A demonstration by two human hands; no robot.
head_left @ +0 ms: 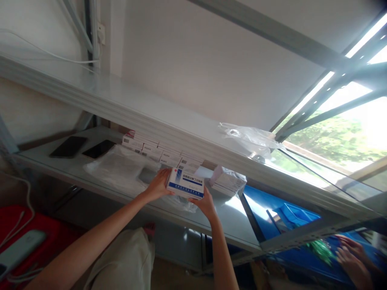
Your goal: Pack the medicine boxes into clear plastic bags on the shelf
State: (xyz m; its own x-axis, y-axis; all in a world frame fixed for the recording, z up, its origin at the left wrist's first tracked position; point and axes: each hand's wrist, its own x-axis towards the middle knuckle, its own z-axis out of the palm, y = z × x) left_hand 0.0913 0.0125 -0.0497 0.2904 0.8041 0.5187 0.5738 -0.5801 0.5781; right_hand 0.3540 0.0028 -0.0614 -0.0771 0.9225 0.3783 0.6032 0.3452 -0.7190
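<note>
A white and blue printed carton [185, 184], much like a medicine box, is held between my two hands over the front of the lower shelf. My left hand [159, 185] grips its left end, and my right hand [206, 204] clasps the right end with the thumb along the lower edge. Behind the carton, a row of white boxes [151, 152] lines the lower shelf. Clear plastic wrap [121, 167] lies to the left of my left hand. Another plastic-wrapped pack of boxes [229, 180] sits just right of the held carton.
Two dark phones [69, 146] lie at the shelf's left end. The upper shelf [169, 108] overhangs the boxes, with a crumpled plastic bag [252, 139] on it. A pale power bank [22, 250] rests on a red surface at lower left. Another person's hands [353, 257] are by blue bins at right.
</note>
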